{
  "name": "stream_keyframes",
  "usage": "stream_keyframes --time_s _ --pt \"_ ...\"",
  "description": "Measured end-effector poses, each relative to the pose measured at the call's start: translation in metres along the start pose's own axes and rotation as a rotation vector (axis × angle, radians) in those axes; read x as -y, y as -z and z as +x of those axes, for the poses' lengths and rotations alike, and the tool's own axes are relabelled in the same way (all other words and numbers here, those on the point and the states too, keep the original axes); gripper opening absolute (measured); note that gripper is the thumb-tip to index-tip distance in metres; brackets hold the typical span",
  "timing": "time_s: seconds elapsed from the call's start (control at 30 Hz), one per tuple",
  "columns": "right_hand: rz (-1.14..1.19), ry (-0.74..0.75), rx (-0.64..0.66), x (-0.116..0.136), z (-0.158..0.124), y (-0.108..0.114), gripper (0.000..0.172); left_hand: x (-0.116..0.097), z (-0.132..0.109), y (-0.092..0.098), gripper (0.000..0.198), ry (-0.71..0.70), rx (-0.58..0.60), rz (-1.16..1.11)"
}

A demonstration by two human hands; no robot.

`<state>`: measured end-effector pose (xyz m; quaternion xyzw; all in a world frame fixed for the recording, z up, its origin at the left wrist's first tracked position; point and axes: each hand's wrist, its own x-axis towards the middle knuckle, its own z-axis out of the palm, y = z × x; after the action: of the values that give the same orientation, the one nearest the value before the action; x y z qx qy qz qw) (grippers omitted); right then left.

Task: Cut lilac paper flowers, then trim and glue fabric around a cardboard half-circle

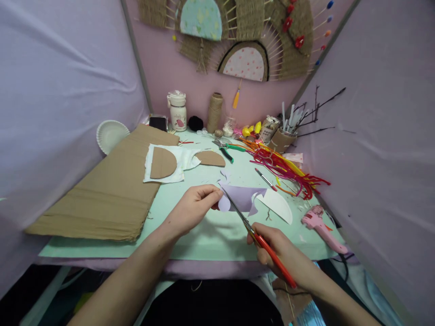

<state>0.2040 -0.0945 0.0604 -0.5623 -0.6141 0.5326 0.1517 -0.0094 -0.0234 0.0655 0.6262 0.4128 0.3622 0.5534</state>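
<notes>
Between thumb and fingers, my left hand (pixel 200 203) pinches a piece of purple paper (pixel 239 197) with cut, curved edges, raised over the table. My right hand (pixel 272 249) grips red-handled scissors (pixel 272 253), whose blades reach up and left across the paper, close to my left fingertips. A rounded lobe of paper hangs just under those fingertips. Behind the paper's right end lies a white half-circle (pixel 280 206) on the mint tabletop. Small purple scraps (pixel 224 175) rest just beyond the paper.
A large cardboard sheet (pixel 102 194) covers the left side. Cardboard half-circles (pixel 163 163) lie on cloth and beside it. Green-handled pliers (pixel 226 151), a pen (pixel 265 179), pipe cleaners (pixel 285 167) and a pink glue gun (pixel 322 228) are on the right. Jute twine (pixel 215 113) stands at the back.
</notes>
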Motion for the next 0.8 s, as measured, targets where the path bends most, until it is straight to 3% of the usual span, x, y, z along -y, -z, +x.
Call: stream_keyframes --time_s 0.23,0.53,0.8 --pt "-0.072 0.133 -0.016 0.001 0.001 0.002 0.017 0.004 -0.001 0.000 0.031 -0.013 0.049 0.056" --pt "-0.076 0.119 0.016 -0.003 0.009 -0.002 0.011 0.012 0.001 0.004 0.032 0.024 0.025 0.070" --pt "-0.151 0.112 -0.007 -0.014 0.032 -0.007 0.020 0.028 0.002 0.015 0.029 0.085 0.017 0.048"
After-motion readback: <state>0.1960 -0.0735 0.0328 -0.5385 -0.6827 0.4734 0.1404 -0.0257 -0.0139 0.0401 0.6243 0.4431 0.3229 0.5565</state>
